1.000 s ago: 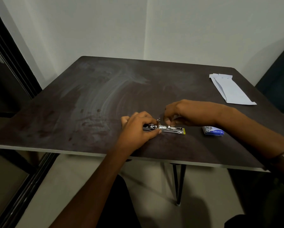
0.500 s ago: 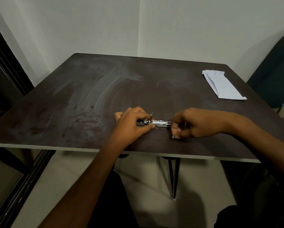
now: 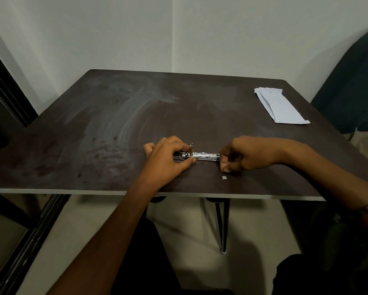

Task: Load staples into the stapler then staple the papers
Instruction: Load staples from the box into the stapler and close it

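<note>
A small metal stapler (image 3: pixel 202 156) lies opened flat near the table's front edge, its shiny staple channel showing. My left hand (image 3: pixel 168 158) grips its left end and pins it to the table. At the channel's right tip my right hand (image 3: pixel 245 154) has its fingertips pinched; what they pinch is hidden. A tiny grey piece of staples (image 3: pixel 224 178) lies loose on the table just in front of my right hand. The folded white papers (image 3: pixel 280 106) rest at the far right of the table, apart from both hands.
The dark table (image 3: pixel 114 124) has a pale front edge close to the stapler. A dark chair (image 3: pixel 353 81) stands at the right, past the papers. Black frames run down the left side, and the walls meet in a corner behind.
My right hand has slid from over the stapler's middle to its right tip. A small grey staple piece now lies on the table. The blue staple box seen a second ago is out of sight.
</note>
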Demonstrator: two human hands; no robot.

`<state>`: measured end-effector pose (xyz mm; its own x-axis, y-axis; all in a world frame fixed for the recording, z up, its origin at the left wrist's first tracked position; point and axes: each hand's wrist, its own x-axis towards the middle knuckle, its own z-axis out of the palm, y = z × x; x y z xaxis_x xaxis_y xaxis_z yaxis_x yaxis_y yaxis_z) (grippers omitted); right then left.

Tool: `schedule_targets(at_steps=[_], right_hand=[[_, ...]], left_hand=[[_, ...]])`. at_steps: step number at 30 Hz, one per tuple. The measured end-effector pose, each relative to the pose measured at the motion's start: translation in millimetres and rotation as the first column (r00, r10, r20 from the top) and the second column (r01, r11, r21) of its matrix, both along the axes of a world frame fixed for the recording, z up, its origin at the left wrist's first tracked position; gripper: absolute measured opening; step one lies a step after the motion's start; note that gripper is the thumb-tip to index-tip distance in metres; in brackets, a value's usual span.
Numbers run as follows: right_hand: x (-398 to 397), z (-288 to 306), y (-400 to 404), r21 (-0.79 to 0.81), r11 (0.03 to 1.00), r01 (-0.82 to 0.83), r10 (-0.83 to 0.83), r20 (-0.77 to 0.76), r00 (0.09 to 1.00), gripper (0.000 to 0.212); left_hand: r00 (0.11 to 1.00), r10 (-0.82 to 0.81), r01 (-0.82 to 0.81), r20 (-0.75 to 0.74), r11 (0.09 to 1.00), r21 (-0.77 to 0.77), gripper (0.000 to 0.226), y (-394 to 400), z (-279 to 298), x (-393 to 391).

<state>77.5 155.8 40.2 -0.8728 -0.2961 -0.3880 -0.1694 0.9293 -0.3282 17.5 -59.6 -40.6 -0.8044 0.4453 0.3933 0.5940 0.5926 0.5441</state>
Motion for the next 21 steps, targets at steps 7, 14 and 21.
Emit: schedule_targets(at_steps=[7,14,21], right_hand=[[19.9,5.6,24.6,-0.007,0.998,0.064,-0.064,-0.229,0.971,0.007],[42.6,-4.1,62.7,-0.024,0.979,0.202,-0.194,-0.410,0.891,0.010],[65.0,-27.4,89.4,-0.141,0.931,0.337,-0.363,-0.461,0.810,0.009]], left_hand=[[1.000,-0.004,0.004,-0.001,0.999,0.034,0.035,-3.0,14.9,8.3],[0.995,-0.021,0.040,-0.093,0.977,0.209,0.041,7.2,50.8,24.6],[0.963,-0.258,0.270,-0.079,0.929,0.253,0.031,59.7,58.7,58.4]])
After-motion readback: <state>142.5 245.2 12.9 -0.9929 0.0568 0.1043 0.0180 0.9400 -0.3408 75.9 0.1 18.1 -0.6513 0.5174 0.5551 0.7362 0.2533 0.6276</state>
